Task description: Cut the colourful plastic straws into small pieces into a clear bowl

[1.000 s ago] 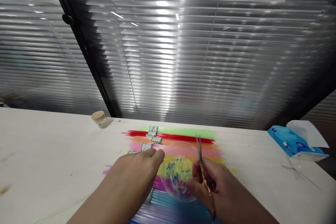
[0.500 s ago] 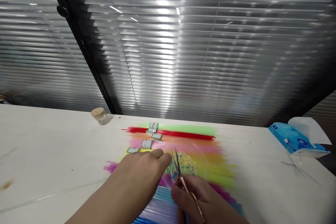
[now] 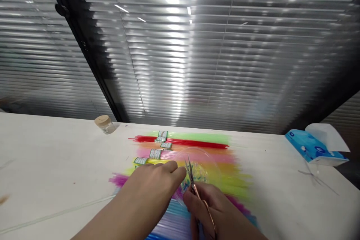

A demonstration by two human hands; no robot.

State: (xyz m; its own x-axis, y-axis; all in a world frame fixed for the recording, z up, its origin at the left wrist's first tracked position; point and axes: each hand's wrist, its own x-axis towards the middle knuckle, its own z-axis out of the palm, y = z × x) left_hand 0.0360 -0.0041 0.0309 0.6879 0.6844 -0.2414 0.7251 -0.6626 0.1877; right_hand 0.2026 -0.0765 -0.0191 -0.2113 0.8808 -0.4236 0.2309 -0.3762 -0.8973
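Observation:
My left hand (image 3: 157, 180) is closed, fingers bent down beside the scissors' tips. A long pale green straw (image 3: 56, 214) runs from the left edge under my left wrist, in line with the pinched fingertips; its gripped end is hidden. My right hand (image 3: 208, 206) holds small scissors (image 3: 190, 172) with copper-coloured handles, their blades slightly apart and pointing up by my left fingertips. Beneath both hands sits a clear round dish (image 3: 215, 163) with many small coloured pieces (image 3: 201, 172). The dish rests on bundles of coloured straws (image 3: 233, 183), several with paper labels (image 3: 155, 153).
On the white table (image 3: 56, 157), a small jar with a wooden-coloured lid (image 3: 104, 123) stands at the back left. To the right lie a blue tissue pack (image 3: 315, 148) and thin dark strands (image 3: 317, 178). Window blinds (image 3: 174, 52) rise behind the table's far edge.
The view has shifted slightly. My left fingertips have come closer to the scissors' blades, and the pale straw has moved a little and looks blurred. My right hand still holds the scissors.

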